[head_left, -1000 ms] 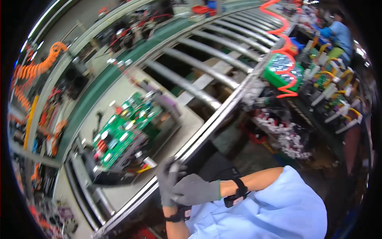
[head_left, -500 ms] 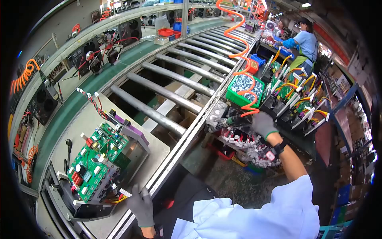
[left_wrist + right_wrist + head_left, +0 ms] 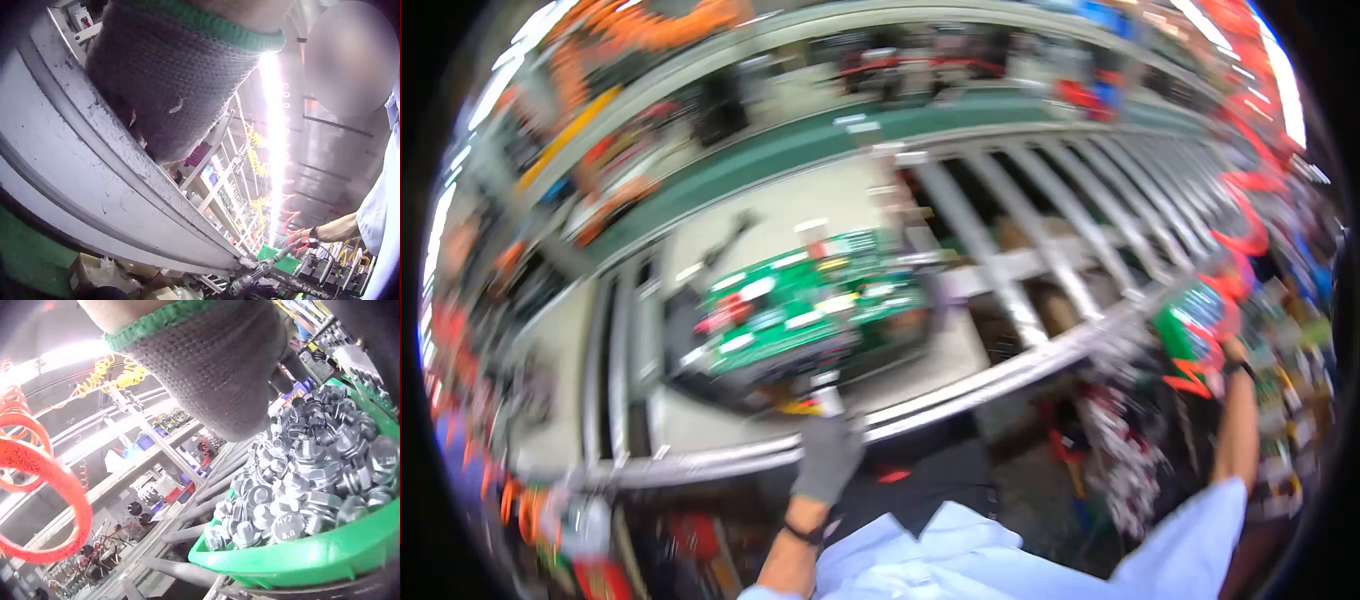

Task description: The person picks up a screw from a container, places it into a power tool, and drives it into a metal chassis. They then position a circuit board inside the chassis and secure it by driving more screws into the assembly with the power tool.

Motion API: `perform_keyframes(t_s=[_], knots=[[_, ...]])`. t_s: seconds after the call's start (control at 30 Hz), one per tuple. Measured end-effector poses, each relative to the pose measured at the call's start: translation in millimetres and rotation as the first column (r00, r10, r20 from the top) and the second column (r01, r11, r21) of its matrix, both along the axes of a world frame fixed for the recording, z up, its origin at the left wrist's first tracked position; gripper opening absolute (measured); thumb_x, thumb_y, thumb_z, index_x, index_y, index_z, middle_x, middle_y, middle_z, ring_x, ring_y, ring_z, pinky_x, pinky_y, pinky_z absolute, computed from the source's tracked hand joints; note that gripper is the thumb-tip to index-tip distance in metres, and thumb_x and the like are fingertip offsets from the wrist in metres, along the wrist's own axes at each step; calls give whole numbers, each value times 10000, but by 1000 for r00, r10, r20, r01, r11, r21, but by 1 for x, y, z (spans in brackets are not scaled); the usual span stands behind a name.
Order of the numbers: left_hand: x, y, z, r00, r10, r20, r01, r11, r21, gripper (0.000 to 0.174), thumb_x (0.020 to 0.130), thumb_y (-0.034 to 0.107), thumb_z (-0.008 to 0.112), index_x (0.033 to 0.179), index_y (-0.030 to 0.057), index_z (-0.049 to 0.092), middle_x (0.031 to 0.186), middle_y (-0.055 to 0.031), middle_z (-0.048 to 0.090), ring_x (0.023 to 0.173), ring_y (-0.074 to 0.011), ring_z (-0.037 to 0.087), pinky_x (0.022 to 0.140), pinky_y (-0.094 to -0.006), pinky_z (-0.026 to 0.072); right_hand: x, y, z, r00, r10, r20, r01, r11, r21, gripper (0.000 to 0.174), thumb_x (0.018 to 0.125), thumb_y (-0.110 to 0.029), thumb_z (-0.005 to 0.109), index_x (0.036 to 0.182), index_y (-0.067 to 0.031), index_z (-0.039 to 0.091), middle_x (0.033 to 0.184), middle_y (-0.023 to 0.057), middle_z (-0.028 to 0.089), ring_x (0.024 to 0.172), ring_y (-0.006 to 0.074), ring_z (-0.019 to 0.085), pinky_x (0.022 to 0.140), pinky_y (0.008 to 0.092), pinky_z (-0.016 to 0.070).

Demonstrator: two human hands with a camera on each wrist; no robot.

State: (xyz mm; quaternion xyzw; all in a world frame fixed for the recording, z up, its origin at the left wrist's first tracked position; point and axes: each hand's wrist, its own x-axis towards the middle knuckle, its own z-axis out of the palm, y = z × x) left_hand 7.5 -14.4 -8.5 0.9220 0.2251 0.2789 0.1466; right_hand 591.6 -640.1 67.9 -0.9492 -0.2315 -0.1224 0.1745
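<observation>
My left hand (image 3: 830, 455), in a grey knit glove, is at the front rail (image 3: 730, 462) in the head view, its fingers near a white connector (image 3: 828, 397). In the left wrist view that glove (image 3: 172, 78) lies against the metal rail, its fingers hidden. A green circuit board (image 3: 800, 305) sits on a dark unit just beyond. My right hand (image 3: 212, 375), gloved alike, reaches over a green bin (image 3: 300, 556) heaped with silver hex bolts (image 3: 300, 481). Its fingertips are down by the bolts, partly hidden behind the hand, and I cannot tell whether they grip one.
Metal rollers (image 3: 1040, 235) run off to the right past the pale board (image 3: 750, 220) under the unit. An orange coiled hose (image 3: 50, 500) hangs close beside the right hand. White connectors on wires (image 3: 1125, 450) hang below the rail, and a green belt (image 3: 790, 145) runs behind.
The head view has swung left and blurred. My right hand has moved from beside the hose's end to over the bolts in the green bin. The left hand stays at the rail near the connector.
</observation>
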Motion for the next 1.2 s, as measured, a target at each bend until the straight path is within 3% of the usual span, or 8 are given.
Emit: perform_keyframes(t_s=[0.6, 0.7, 0.77, 0.83, 0.93, 1.0, 1.17, 1.2], knots=[[-85, 24, 22, 993, 117, 30, -114, 989, -90, 328, 840, 239, 738, 1108, 55, 697, 931, -157, 664, 871, -350, 628, 786, -458, 513, -26, 119, 11, 982, -187, 2, 187, 982, -30, 374, 862, -103, 635, 1229, -32, 638, 1217, 174, 670, 1045, 349, 675, 892, 486, 531], [-111, 6, 21, 877, 235, 419, -119, 951, -284, 237, 846, 136, 724, 1070, 66, 695, 966, -144, 680, 904, -351, 659, 810, -417, 544, -35, 127, 22, 985, -171, 32, 171, 985, 9, 386, 844, -77, 646, 1228, -30, 635, 1207, 172, 671, 1041, 347, 674, 889, 482, 532], [-158, 1, 11, 759, 488, 431, -454, 871, -185, 199, 857, 49, 692, 1054, 48, 671, 1039, -144, 672, 827, -281, 701, 719, -368, 585, -51, 129, 34, 987, -148, 65, 143, 987, 66, 396, 833, -60, 653, 1227, -29, 632, 1201, 171, 671, 1037, 345, 673, 888, 479, 532], [-212, 1, 13, 363, 828, 428, -70, 482, -873, 332, 1016, 333, 568, 1192, 51, 588, 986, -121, 667, 770, -215, 679, 661, -394, 566, -74, 141, 54, 986, -103, 128, 84, 986, 146, 406, 822, -43, 660, 1226, -27, 630, 1195, 170, 672, 1034, 344, 673, 886, 477, 533], [-307, 60, -4, -48, 983, 180, 369, 185, -911, 655, 976, 679, 455, 1180, 61, 534, 1008, -104, 600, 755, -184, 545, 626, -325, 502, -124, 174, 88, 969, 9, 246, -82, 954, 288, 424, 804, -17, 671, 1225, -25, 626, 1185, 168, 672, 1029, 342, 672, 883, 473, 534], [-370, 100, -20, -39, 915, 401, 833, 251, -494, 597, 983, 569, 548, 1263, 42, 561, 1105, -125, 628, 914, -232, 589, 815, -312, 521, -179, 218, 113, 948, 122, 295, -222, 915, 336, 436, 793, 0, 678, 1225, -24, 624, 1179, 167, 673, 1026, 341, 671, 882, 470, 534], [-410, 172, -17, -15, 976, 218, 843, 130, -522, 243, 911, 281, 675, 974, 63, 586, 833, -37, 557, 719, -165, 564, 622, -275, 531, -330, 390, 94, 719, 667, 195, -695, 680, 235, 470, 764, 43, 696, 1223, -20, 618, 1163, 164, 674, 1018, 338, 670, 878, 464, 536], [-434, 191, -55, 74, 908, 413, 556, 306, -773, 207, 923, 238, 651, 993, 51, 596, 885, -56, 596, 756, -169, 586, 641, -271, 530, -356, 426, 77, 581, 785, 215, -813, 575, 95, 516, 690, 44, 732, 1187, -29, 615, 1094, 177, 665, 973, 343, 675, 833, 425, 546]])
